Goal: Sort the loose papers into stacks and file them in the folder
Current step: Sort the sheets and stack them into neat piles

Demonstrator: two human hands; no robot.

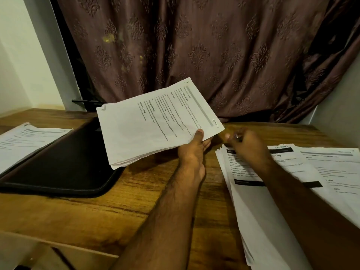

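Your left hand (194,147) grips the sorted stack (155,123) at frame centre, ready for the folder (64,162), while your blurred right hand (247,145), fingers curled, reaches the loose papers (272,191).

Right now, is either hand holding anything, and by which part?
The left hand grips a sheaf of papers by its near right corner, thumb on top. The right hand reaches over the stack of papers; any hold there is too blurred to tell.

right hand (247,145) blurred, right papers (292,191) cropped
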